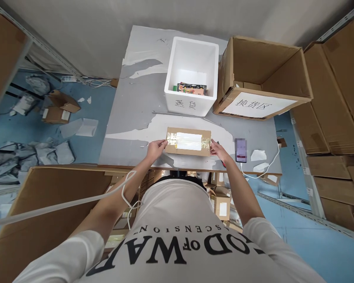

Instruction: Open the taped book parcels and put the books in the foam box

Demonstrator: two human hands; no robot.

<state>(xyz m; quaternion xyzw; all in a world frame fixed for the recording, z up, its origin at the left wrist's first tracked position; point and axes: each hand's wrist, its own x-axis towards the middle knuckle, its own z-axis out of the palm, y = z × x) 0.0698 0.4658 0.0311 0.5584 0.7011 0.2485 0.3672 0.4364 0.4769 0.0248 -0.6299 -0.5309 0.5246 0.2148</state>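
Observation:
A small brown cardboard box (172,148) with a white label and shiny clear tape lies at the front middle of the table. At its left end, my left hand (157,149) grips the edge between thumb and fingers. My right hand (218,150) holds the opposite end in the same way. Beneath or beside that right hand shows a bit of a red and dark object (224,164); the hand hides most of it, and I cannot tell whether it is held. To the right, a phone (241,150) with a lit screen lies on the table, attached to a white cable.
Behind the box stand a white foam box (191,103) with colourful packages inside and a large open carton (267,103) bearing a handwritten sign. Paper scraps (258,155) lie at the table's right. A white cord (61,207) crosses near my left arm. Stacked cartons (336,118) flank the right side.

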